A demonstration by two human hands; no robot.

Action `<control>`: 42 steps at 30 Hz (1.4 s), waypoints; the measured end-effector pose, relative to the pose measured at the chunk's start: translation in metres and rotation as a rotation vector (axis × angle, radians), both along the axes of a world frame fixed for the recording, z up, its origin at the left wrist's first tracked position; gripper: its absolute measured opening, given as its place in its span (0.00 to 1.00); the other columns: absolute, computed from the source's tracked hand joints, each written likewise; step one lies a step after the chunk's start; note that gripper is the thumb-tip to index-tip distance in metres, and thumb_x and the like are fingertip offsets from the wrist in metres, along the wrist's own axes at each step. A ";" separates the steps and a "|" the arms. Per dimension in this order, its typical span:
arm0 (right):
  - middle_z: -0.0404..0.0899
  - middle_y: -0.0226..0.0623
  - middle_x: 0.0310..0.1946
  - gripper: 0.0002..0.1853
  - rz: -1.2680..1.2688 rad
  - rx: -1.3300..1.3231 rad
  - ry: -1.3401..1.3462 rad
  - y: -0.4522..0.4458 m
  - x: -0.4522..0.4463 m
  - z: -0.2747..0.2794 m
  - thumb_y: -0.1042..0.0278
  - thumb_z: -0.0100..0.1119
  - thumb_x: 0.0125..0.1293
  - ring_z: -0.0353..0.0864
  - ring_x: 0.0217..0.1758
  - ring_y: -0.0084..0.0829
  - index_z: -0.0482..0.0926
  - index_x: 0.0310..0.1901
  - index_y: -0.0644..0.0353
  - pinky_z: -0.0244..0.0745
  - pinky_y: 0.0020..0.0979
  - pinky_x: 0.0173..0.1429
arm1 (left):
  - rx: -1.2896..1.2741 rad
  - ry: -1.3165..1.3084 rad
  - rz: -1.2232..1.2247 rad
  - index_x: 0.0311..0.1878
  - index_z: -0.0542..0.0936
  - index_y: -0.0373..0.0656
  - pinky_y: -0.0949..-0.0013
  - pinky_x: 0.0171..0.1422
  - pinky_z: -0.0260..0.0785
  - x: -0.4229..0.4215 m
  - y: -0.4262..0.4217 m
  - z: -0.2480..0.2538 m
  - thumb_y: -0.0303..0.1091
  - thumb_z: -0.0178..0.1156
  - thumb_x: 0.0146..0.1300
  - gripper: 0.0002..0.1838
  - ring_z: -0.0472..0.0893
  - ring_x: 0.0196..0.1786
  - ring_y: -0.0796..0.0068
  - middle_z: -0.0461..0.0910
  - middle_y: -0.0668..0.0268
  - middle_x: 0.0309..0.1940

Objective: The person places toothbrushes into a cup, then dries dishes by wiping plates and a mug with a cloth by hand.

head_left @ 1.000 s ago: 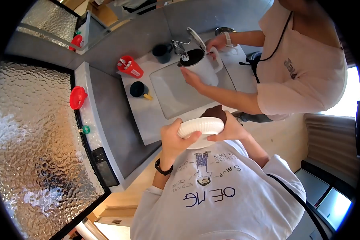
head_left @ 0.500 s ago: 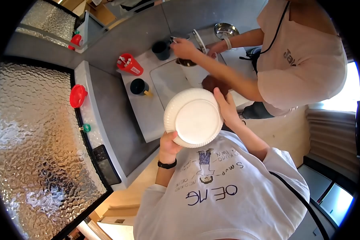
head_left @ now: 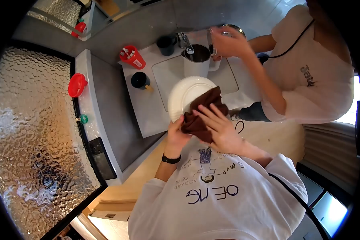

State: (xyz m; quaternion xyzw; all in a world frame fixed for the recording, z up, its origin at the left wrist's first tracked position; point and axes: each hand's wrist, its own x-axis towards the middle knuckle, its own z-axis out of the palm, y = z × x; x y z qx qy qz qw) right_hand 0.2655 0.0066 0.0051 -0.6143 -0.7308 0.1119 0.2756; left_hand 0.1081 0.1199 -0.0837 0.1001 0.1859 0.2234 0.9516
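1. Gripping the white plate point(head_left: 179, 98) by its near left rim with the left hand point(head_left: 177, 135), thumb close to the brown cloth point(head_left: 196, 127).
2. Laying the right hand point(head_left: 222, 132) over the cloth against the plate, fingers extended and spread; cannot tell about any pinch underneath.
3. Holding plate and cloth before the body, overlapping in view the near edge of the sink point(head_left: 225, 81).
4. Possible slip of the plate: likely cause, support at one rim plus pressure through the cloth.
5. Possible bump against the white pitcher point(head_left: 195, 69) or the co-worker's raised hand point(head_left: 232, 43), from crowding.
6. Upside down on the white shirt point(head_left: 216, 212): apparently "OEMG", plus smaller writing, hard to read.
7. On the co-worker's shirt point(head_left: 324, 90): lettering, apparently beginning "Ja". On the red cup point(head_left: 133, 59): pale label, too small to read.
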 end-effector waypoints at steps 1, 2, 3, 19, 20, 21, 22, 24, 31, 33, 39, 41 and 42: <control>0.65 0.45 0.68 0.25 -0.001 0.001 -0.001 0.005 -0.002 0.006 0.63 0.71 0.46 0.57 0.75 0.48 0.77 0.41 0.76 0.50 0.55 0.75 | -0.057 -0.158 -0.005 0.69 0.64 0.41 0.53 0.73 0.60 -0.002 -0.002 -0.012 0.38 0.53 0.70 0.27 0.70 0.67 0.59 0.70 0.58 0.64; 0.64 0.42 0.69 0.29 0.002 -0.012 -0.018 0.013 -0.001 0.013 0.61 0.71 0.46 0.55 0.76 0.47 0.76 0.47 0.74 0.48 0.54 0.76 | -0.111 -0.317 -0.013 0.70 0.63 0.43 0.53 0.72 0.61 0.001 -0.002 -0.013 0.39 0.52 0.71 0.27 0.69 0.68 0.60 0.69 0.59 0.65; 0.63 0.40 0.70 0.34 0.004 -0.026 -0.033 0.019 0.000 0.020 0.58 0.71 0.46 0.53 0.76 0.47 0.75 0.53 0.72 0.46 0.54 0.77 | 0.107 -0.251 0.010 0.71 0.60 0.44 0.53 0.73 0.61 0.000 -0.008 -0.012 0.41 0.51 0.72 0.28 0.68 0.68 0.60 0.67 0.59 0.67; 0.62 0.48 0.69 0.36 0.139 0.045 -0.166 0.043 0.012 0.017 0.65 0.65 0.46 0.56 0.75 0.48 0.70 0.60 0.71 0.52 0.52 0.75 | 0.236 0.177 0.055 0.70 0.58 0.37 0.54 0.67 0.68 -0.008 -0.017 0.014 0.50 0.57 0.68 0.36 0.74 0.62 0.56 0.72 0.54 0.60; 0.61 0.48 0.70 0.36 0.164 0.003 -0.098 0.051 0.018 0.025 0.67 0.63 0.48 0.57 0.75 0.48 0.68 0.61 0.71 0.52 0.51 0.75 | 0.239 0.179 0.048 0.70 0.58 0.37 0.54 0.67 0.68 -0.008 -0.014 0.014 0.50 0.57 0.68 0.36 0.74 0.62 0.56 0.72 0.54 0.60; 0.62 0.48 0.69 0.35 0.092 0.032 -0.156 0.055 0.022 0.023 0.66 0.64 0.47 0.57 0.75 0.47 0.70 0.60 0.71 0.52 0.50 0.75 | 0.363 0.070 0.051 0.71 0.57 0.38 0.54 0.68 0.66 -0.006 -0.005 0.015 0.52 0.57 0.67 0.38 0.72 0.64 0.56 0.71 0.54 0.62; 0.63 0.48 0.68 0.35 0.021 0.062 -0.211 0.058 0.023 0.019 0.65 0.65 0.46 0.57 0.75 0.46 0.71 0.58 0.71 0.51 0.50 0.75 | 0.486 -0.039 0.055 0.71 0.57 0.38 0.54 0.69 0.65 -0.003 0.001 0.021 0.53 0.57 0.67 0.39 0.71 0.66 0.56 0.69 0.54 0.63; 0.64 0.48 0.68 0.34 0.013 0.084 -0.176 0.048 0.032 0.008 0.65 0.65 0.46 0.58 0.75 0.46 0.72 0.57 0.71 0.51 0.49 0.76 | 0.339 0.007 0.121 0.73 0.55 0.39 0.53 0.73 0.59 0.000 -0.002 0.040 0.54 0.57 0.67 0.41 0.65 0.70 0.56 0.63 0.54 0.68; 0.68 0.46 0.66 0.34 0.189 0.069 -0.060 0.051 0.017 0.032 0.68 0.61 0.45 0.59 0.74 0.45 0.73 0.58 0.70 0.49 0.50 0.77 | 0.386 0.221 0.048 0.75 0.50 0.40 0.51 0.76 0.54 -0.007 -0.014 0.051 0.58 0.50 0.69 0.42 0.60 0.73 0.55 0.57 0.56 0.73; 0.67 0.46 0.66 0.34 0.146 0.080 -0.035 0.055 0.025 0.034 0.72 0.58 0.45 0.58 0.75 0.47 0.71 0.59 0.70 0.49 0.52 0.77 | 0.312 0.023 0.086 0.75 0.49 0.40 0.50 0.76 0.53 0.004 -0.008 0.048 0.58 0.50 0.69 0.43 0.59 0.74 0.55 0.56 0.55 0.73; 0.71 0.43 0.63 0.32 0.164 -0.047 0.001 0.026 0.030 0.023 0.69 0.62 0.47 0.61 0.73 0.44 0.74 0.58 0.67 0.48 0.51 0.77 | 0.249 -0.015 0.232 0.74 0.53 0.41 0.52 0.76 0.53 0.004 0.003 0.048 0.59 0.48 0.70 0.40 0.60 0.73 0.55 0.58 0.55 0.72; 0.70 0.43 0.64 0.32 0.217 -0.032 0.012 0.032 0.023 0.035 0.69 0.62 0.47 0.60 0.73 0.44 0.73 0.59 0.67 0.48 0.51 0.77 | 0.093 0.057 0.122 0.73 0.59 0.44 0.54 0.74 0.58 0.002 -0.003 0.062 0.62 0.44 0.71 0.37 0.64 0.70 0.58 0.63 0.57 0.69; 0.69 0.43 0.64 0.33 0.270 -0.003 0.020 0.039 0.019 0.036 0.70 0.62 0.47 0.60 0.74 0.44 0.72 0.59 0.67 0.48 0.51 0.77 | 0.234 0.088 0.109 0.72 0.60 0.44 0.56 0.73 0.59 0.004 -0.004 0.066 0.60 0.43 0.72 0.36 0.66 0.70 0.60 0.64 0.58 0.68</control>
